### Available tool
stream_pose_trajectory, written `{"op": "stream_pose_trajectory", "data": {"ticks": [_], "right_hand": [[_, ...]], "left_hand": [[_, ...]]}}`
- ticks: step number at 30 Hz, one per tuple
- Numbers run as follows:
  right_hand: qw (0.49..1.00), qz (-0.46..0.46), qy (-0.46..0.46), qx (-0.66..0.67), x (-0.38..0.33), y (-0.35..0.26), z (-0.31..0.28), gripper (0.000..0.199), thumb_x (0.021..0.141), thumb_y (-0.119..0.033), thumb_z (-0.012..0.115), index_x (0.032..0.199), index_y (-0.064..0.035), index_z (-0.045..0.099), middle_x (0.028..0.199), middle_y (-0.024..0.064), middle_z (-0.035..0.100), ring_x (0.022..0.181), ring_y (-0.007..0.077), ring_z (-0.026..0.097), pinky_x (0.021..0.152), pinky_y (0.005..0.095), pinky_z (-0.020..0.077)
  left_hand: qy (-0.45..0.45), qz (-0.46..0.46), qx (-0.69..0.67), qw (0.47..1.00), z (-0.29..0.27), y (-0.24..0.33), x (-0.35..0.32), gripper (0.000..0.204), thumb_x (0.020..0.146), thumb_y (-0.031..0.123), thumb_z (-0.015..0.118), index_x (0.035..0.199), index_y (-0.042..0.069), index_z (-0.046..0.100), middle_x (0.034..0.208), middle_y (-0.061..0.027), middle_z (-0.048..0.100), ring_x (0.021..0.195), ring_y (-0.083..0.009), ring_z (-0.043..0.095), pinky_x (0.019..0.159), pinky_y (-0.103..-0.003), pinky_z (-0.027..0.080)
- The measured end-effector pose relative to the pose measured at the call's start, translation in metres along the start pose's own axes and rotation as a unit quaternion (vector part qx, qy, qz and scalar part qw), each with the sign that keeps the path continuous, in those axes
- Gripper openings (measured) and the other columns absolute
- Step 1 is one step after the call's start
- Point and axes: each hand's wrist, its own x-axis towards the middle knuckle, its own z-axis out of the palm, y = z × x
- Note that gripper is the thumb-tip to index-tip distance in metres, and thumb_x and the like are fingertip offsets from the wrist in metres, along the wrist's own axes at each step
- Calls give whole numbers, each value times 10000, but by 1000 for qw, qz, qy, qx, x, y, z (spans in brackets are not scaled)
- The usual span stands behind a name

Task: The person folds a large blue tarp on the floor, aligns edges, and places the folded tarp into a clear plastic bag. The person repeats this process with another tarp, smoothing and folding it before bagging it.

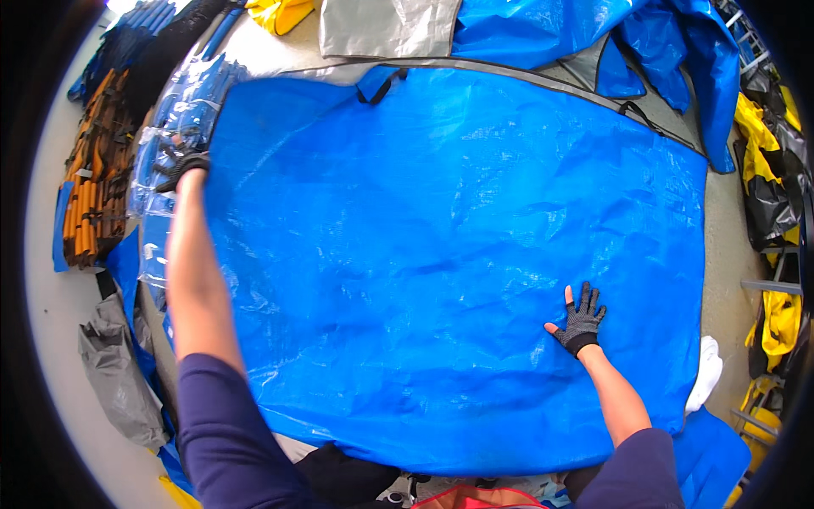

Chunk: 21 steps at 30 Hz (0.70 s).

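A large blue tarp (pixel 458 212) with dark-edged grey trim and black straps is spread in front of me, lightly wrinkled. My right hand (pixel 581 321), in a dark dotted glove with bare thumb and forefinger tips, lies flat on its right part with the fingers spread. My left arm reaches far forward along the tarp's left edge. At its end my left hand (pixel 183 165), gloved alike, is over blue packs in clear plastic (pixel 174 119), fingers apart. Whether it presses on the packs or only hovers I cannot tell.
Orange-brown poles (pixel 89 199) are stacked at the left, above a folded grey sheet (pixel 123 369). More blue tarp (pixel 543 30) and a grey sheet (pixel 386 25) lie at the far side. Yellow and black material (pixel 767 157) lines the right. A white cloth (pixel 705 373) sits beside the tarp.
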Motion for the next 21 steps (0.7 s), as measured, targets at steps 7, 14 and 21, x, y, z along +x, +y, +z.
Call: {"op": "stream_pose_trajectory", "data": {"ticks": [7,14,21], "right_hand": [[998,41,50,6,-9,17,3,1032,661,-760,536,1474,-305,90,1512,225,50,1366,474,84,976,704,146],[984,-77,-25,156,-6,86,-23,865,799,-694,457,1469,-272,110,1466,272,175,1336,449,214,1069,489,266],[963,95,-2,253,-221,314,-30,665,829,-589,512,1332,-156,465,1232,169,565,1151,327,525,976,392,395]], "left_hand": [[-230,84,158,957,68,11,-201,767,863,596,387,1474,263,63,1518,-113,165,1381,-384,157,1000,-690,161],[-124,556,-116,814,0,64,-510,696,875,469,465,1391,26,313,1426,-213,330,1344,-421,249,1065,-633,65],[-299,664,-160,667,67,106,-557,620,857,353,529,1356,14,387,1415,-209,353,1311,-402,324,1059,-567,223]]}}
